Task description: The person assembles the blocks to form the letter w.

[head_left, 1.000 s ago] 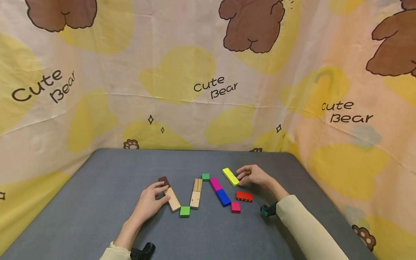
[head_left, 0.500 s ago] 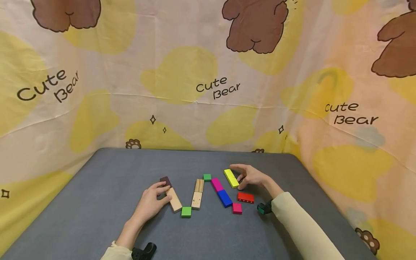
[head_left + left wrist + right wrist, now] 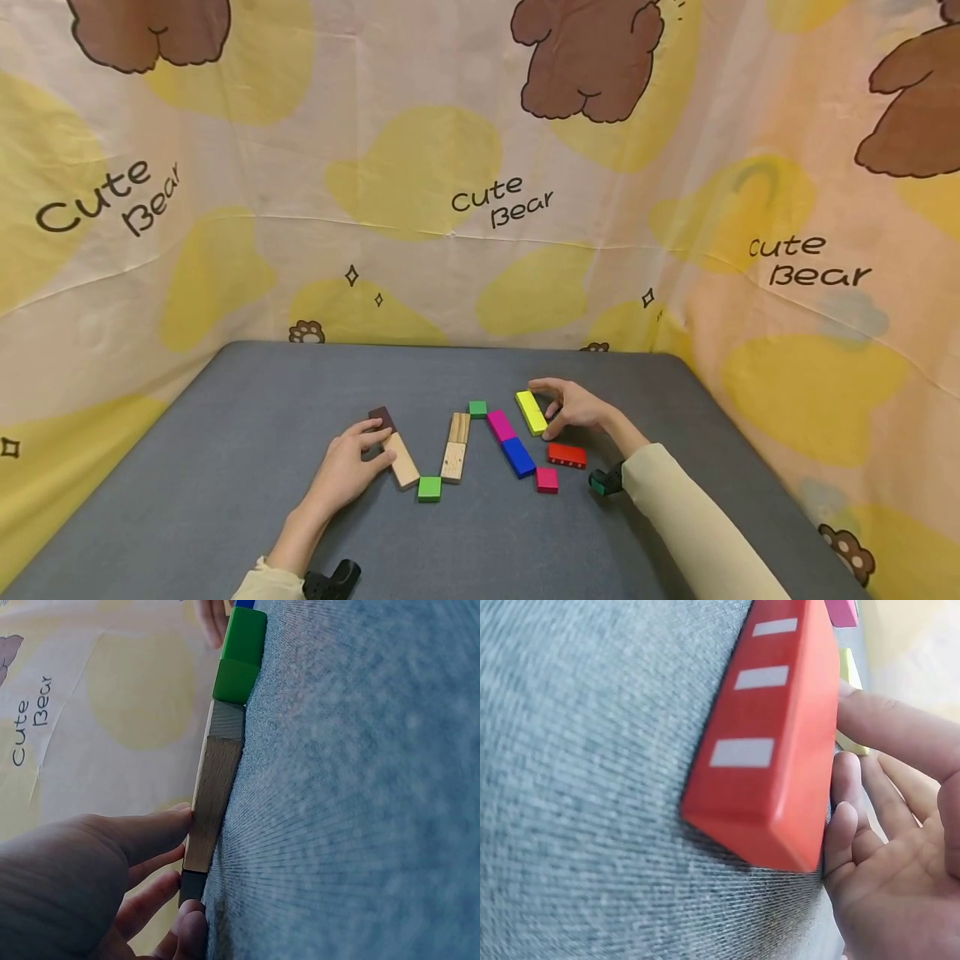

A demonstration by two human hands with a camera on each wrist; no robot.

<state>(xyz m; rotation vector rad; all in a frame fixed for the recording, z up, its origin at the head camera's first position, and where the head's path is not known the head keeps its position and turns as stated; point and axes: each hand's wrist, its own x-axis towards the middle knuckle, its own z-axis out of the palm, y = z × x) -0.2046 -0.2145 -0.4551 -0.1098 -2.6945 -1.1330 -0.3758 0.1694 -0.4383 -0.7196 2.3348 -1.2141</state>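
In the head view, my left hand (image 3: 347, 467) rests at the left end of a zigzag row of blocks. Its thumb touches the light wooden block (image 3: 402, 462), and its fingers lie at the dark brown block (image 3: 382, 417). The left wrist view shows these fingers loosely bent beside the dark block (image 3: 193, 885). At the right, my right hand (image 3: 577, 408) holds the yellow block (image 3: 530, 412), index finger towards its far end and thumb at its near end. The right wrist view shows the yellow block partly hidden behind the red block (image 3: 810, 750).
Between the hands lie a near green block (image 3: 430, 489), two wooden blocks (image 3: 453, 461), a far green block (image 3: 477, 409), a magenta block (image 3: 501, 426) and a blue block (image 3: 518, 458). A pink block (image 3: 547, 480) lies nearer. Patterned cloth (image 3: 405, 292) hangs behind the grey table (image 3: 225, 467).
My right hand has moved left, its index finger reaching over to the yellow block's far end and its thumb to the near end. The yellow block has shifted slightly left. My left hand stays put.
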